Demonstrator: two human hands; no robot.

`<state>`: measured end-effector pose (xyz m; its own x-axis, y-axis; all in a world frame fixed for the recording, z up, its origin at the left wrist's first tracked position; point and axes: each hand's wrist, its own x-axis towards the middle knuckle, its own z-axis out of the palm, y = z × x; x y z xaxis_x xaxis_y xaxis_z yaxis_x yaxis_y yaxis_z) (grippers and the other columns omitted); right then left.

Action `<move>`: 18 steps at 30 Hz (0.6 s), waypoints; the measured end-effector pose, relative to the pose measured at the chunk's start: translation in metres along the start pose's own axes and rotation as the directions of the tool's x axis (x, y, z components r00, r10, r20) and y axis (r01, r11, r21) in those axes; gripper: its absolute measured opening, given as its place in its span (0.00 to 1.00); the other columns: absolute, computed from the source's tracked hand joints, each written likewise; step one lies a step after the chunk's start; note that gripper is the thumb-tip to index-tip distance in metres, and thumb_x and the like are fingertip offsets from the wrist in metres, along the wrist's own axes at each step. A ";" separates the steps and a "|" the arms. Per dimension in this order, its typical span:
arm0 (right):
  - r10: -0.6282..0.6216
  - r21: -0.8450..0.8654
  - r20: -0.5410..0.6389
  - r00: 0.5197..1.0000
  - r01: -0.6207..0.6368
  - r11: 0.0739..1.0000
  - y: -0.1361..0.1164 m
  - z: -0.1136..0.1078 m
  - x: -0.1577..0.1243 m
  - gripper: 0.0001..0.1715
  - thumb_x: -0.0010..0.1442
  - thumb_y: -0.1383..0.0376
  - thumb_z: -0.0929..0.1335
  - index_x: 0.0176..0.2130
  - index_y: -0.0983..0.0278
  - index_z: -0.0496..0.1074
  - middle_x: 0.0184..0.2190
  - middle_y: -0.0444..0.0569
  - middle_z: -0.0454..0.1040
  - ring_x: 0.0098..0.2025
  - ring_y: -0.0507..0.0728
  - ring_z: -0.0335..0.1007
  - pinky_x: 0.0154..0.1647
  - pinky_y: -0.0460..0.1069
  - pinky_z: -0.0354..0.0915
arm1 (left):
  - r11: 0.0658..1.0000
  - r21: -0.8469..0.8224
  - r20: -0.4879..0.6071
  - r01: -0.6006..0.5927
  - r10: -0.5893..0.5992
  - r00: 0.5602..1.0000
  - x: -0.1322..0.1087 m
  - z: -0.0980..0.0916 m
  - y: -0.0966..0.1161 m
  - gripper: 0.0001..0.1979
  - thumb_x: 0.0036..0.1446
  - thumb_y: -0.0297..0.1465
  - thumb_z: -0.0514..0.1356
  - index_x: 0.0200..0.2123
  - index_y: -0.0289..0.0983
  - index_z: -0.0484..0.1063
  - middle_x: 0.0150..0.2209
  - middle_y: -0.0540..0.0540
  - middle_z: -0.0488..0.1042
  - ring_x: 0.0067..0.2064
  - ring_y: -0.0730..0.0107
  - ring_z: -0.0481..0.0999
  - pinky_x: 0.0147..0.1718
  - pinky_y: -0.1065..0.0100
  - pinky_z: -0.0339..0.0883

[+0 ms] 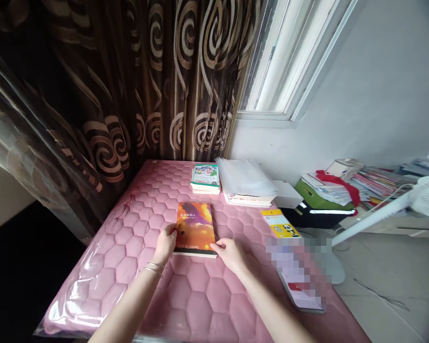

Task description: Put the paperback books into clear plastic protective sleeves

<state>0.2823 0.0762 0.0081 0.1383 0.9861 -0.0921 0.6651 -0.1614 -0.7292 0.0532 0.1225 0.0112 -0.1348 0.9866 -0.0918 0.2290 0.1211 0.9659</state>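
A paperback of *The Kite Runner* (195, 226) lies flat on a pink quilted mattress (196, 295), with an orange and yellow sky on its cover and a Chinese title. My left hand (165, 244) grips the book's left edge near the lower corner. My right hand (230, 255) holds its lower right corner, with the fingers across the cover. Bracelets circle my left wrist. The part of the book's lower edge under my hands is hidden.
Behind the book lie a small stack of books (205, 178) and a pile in white plastic (245, 181). A yellow card (279, 223) and a pixelated flat item (298, 271) lie to the right. A dark swirled curtain (157, 81) hangs along the far side.
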 end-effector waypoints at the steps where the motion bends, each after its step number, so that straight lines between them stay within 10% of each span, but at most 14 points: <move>1: -0.012 0.044 -0.005 1.000 0.012 0.999 0.000 0.003 -0.003 0.12 0.55 0.58 0.68 0.30 0.62 0.79 0.29 0.48 0.81 0.32 0.58 0.78 0.31 0.47 0.65 | 1.000 0.007 0.012 0.003 -0.004 1.000 0.001 -0.002 -0.001 0.16 0.51 0.18 0.54 0.41 0.33 0.75 0.43 0.41 0.80 0.47 0.64 0.79 0.48 0.66 0.70; 6: -0.098 0.100 -0.051 0.994 0.103 0.990 0.001 0.011 -0.003 0.20 0.57 0.62 0.66 0.47 0.63 0.78 0.43 0.51 0.81 0.42 0.59 0.78 0.43 0.49 0.69 | 0.999 -0.015 0.046 -0.036 0.036 0.998 -0.012 -0.006 -0.013 0.18 0.48 0.19 0.59 0.45 0.34 0.73 0.46 0.41 0.79 0.48 0.65 0.78 0.48 0.68 0.70; 18: -0.014 0.105 -0.052 0.999 0.020 0.994 -0.001 0.023 0.001 0.20 0.54 0.61 0.69 0.47 0.59 0.78 0.37 0.48 0.82 0.39 0.60 0.79 0.39 0.49 0.72 | 0.983 0.067 0.164 0.171 -0.180 0.970 -0.008 -0.021 -0.012 0.17 0.53 0.37 0.63 0.41 0.30 0.74 0.34 0.42 0.80 0.28 0.68 0.78 0.24 0.72 0.67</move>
<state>0.2653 0.0786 -0.0069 0.1670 0.9849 -0.0460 0.5867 -0.1368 -0.7982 0.0318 0.1106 0.0052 -0.0141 0.9530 -0.3026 0.2662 0.2953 0.9176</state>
